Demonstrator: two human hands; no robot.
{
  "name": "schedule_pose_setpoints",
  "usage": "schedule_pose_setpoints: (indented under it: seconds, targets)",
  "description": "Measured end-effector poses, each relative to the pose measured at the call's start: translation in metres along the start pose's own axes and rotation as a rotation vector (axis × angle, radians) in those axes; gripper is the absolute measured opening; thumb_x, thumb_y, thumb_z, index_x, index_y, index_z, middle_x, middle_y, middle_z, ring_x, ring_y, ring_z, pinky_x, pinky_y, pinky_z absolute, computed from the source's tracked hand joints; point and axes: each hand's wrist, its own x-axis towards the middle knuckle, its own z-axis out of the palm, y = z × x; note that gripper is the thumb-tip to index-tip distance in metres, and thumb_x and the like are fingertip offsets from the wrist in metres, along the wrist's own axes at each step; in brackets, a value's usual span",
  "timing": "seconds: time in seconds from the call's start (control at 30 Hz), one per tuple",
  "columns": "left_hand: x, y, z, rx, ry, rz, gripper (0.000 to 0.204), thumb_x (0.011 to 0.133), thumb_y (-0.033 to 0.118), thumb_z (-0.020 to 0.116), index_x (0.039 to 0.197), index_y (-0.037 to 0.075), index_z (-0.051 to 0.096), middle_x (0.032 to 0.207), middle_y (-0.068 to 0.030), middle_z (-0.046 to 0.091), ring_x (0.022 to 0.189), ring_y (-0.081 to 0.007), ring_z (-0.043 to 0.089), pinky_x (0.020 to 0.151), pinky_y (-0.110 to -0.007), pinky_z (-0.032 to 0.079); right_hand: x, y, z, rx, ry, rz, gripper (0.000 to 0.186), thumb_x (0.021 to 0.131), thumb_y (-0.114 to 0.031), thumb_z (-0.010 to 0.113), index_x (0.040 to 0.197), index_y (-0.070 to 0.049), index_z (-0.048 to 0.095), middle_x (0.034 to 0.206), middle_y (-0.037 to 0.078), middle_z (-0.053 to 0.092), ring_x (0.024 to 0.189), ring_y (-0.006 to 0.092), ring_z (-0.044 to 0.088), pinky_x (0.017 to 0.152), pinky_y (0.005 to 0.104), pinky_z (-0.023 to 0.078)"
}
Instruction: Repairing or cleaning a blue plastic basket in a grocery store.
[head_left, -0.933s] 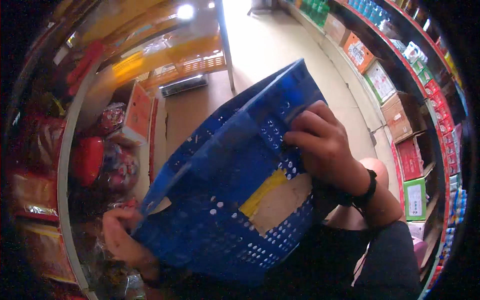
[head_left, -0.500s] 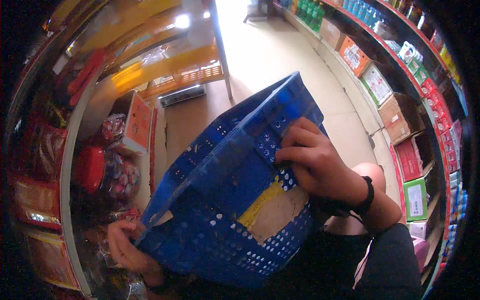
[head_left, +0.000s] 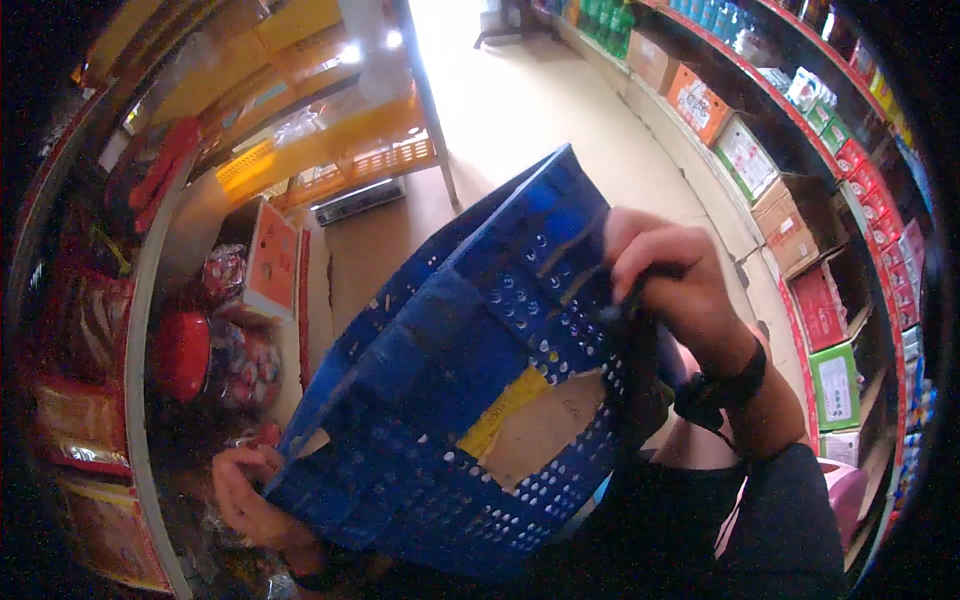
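Note:
A blue plastic basket [head_left: 400, 400] with rows of small holes hangs tilted in front of me. On its near side are a torn tan paper patch [head_left: 545, 425] and a yellow strip [head_left: 500, 410]. My left hand [head_left: 255, 500] is closed on the basket's lower left corner, thumb and fingers pinching the rim. At the basket's right edge, my right hand [head_left: 675, 275] has its fingers curled, slightly blurred. A dark shape lies just under these fingertips, and what they hold, if anything, is hidden. A black band [head_left: 745, 385] circles my right wrist.
Shelves on the right hold cardboard cartons [head_left: 790, 225], red boxes [head_left: 880, 215] and green bottles [head_left: 605, 25]. On the left stand packaged goods [head_left: 85, 420], a red round container [head_left: 182, 355] and an open orange carton [head_left: 270, 265]. A yellow rack [head_left: 330, 140] stands ahead beside the pale tiled floor [head_left: 545, 100].
My right hand has moved up and right, from the basket's holed side to its right edge. The basket has turned and shifted slightly left. My left hand keeps its grip.

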Motion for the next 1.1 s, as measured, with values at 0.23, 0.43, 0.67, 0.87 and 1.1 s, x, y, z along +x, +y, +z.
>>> schedule_pose_setpoints:
  seconds: [0.23,0.43,0.67,0.87,1.1]
  targets:
    - [0.009,-0.001,-0.002,0.258,-0.039,0.050,0.035,0.096,0.023,0.035,0.075,0.000,0.051,0.073,-0.0096,0.051,0.071,-0.0205,0.054,0.071,-0.035,0.047,-0.004,0.008,-0.009,-0.517,0.486,-0.135,0.029,0.064,0.011,0.050,0.082,-0.003,0.066,0.083,0.007,0.058,0.079,0.0183,0.056,0.068,0.0260,0.045]
    - [0.000,0.000,0.000,0.291,0.005,0.041,0.035,0.095,0.025,0.036,0.075,0.001,0.052,0.072,-0.0079,0.051,0.070,-0.0186,0.052,0.068,-0.031,0.044,0.004,0.016,-0.009,-1.063,0.307,-0.273,0.020,0.064,0.001,0.061,0.080,-0.010,0.066,0.083,0.005,0.057,0.080,0.0244,0.054,0.061,0.0318,0.048]
    - [-0.003,0.002,-0.004,0.193,-0.039,0.062,0.034,0.094,0.026,0.037,0.076,0.002,0.053,0.071,-0.0063,0.050,0.066,-0.0156,0.048,0.061,-0.028,0.039,0.003,0.021,-0.013,-1.130,0.324,-0.317,0.017,0.067,0.007,0.059,0.076,-0.008,0.062,0.080,0.006,0.055,0.079,0.0247,0.052,0.062,0.0323,0.044]
    - [-0.008,0.005,0.000,0.113,-0.024,-0.100,0.033,0.094,0.025,0.036,0.078,0.002,0.053,0.070,-0.0056,0.050,0.064,-0.0134,0.046,0.059,-0.027,0.036,0.005,0.026,-0.009,-1.050,0.283,-0.342,0.018,0.062,0.004,0.062,0.074,-0.010,0.062,0.079,0.004,0.056,0.076,0.0238,0.055,0.057,0.0317,0.049]
    - [-0.009,-0.006,-0.009,0.188,-0.030,-0.036,0.033,0.094,0.024,0.035,0.078,0.002,0.054,0.070,-0.0049,0.050,0.062,-0.0124,0.043,0.057,-0.026,0.035,0.005,0.016,-0.004,-1.060,0.130,-0.372,0.014,0.059,-0.005,0.061,0.072,-0.008,0.061,0.079,0.005,0.056,0.077,0.0237,0.056,0.059,0.0328,0.050]
